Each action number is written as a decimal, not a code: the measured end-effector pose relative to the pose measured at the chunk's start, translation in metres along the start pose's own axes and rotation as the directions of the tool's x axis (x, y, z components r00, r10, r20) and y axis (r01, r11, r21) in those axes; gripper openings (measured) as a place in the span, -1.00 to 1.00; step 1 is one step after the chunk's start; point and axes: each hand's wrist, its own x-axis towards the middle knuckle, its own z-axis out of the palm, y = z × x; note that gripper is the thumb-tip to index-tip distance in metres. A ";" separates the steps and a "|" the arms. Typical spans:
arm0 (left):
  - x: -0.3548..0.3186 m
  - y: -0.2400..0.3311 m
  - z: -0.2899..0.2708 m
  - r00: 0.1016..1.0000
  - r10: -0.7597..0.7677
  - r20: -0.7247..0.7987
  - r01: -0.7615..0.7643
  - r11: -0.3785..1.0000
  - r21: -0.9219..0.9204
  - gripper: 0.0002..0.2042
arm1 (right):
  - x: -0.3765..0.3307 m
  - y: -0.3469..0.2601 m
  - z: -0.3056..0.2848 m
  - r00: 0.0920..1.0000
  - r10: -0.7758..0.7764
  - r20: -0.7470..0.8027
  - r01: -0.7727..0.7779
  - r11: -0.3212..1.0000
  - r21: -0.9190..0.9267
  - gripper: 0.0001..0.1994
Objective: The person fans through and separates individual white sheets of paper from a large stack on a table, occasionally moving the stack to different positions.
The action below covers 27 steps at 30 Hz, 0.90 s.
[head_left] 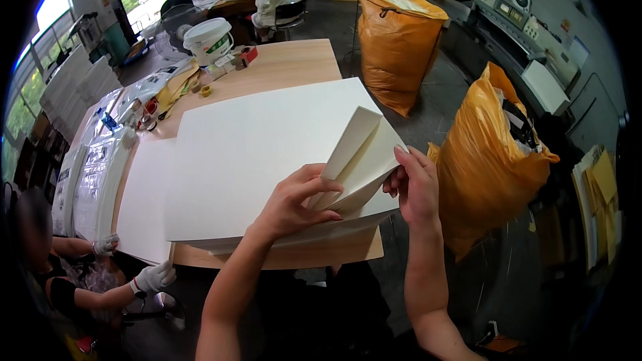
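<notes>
Between my hands is a folded piece of white paper (374, 164), with a narrow flap standing up and an opening that shows a cream inside. My right hand (418, 184) pinches its right edge between thumb and fingers. On its left side, my left hand (294, 202) grips the lower part, the thumb along the bottom and the fingers at the flap. Beneath lies a thick stack of large white sheets (247, 160) on the wooden table (294, 60); whether the folded piece is joined to it, I cannot tell.
A co-worker's gloved hands (155, 277) touch another white stack (144, 207) at the left. Plastic-wrapped packs (100, 174), tape rolls (206, 91) and a white bucket (208, 40) stand on the table. Orange sacks (398, 47) are at the right. Two people sit farther back.
</notes>
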 end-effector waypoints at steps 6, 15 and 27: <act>0.001 0.003 0.000 0.996 -0.089 0.004 0.089 0.993 -0.075 -0.50 | -0.002 -0.004 0.001 1.000 -0.006 0.006 0.007 0.997 -0.077 -0.62; 0.007 0.009 0.006 0.986 0.007 -0.166 -0.009 1.000 -0.009 -0.45 | -0.004 0.009 -0.001 0.956 -0.293 -0.024 0.228 0.788 -0.572 -0.55; -0.002 0.008 0.003 0.999 -0.043 -0.004 0.043 0.998 0.036 -0.51 | -0.002 0.001 0.003 1.000 -0.007 0.010 0.006 0.998 0.055 -0.66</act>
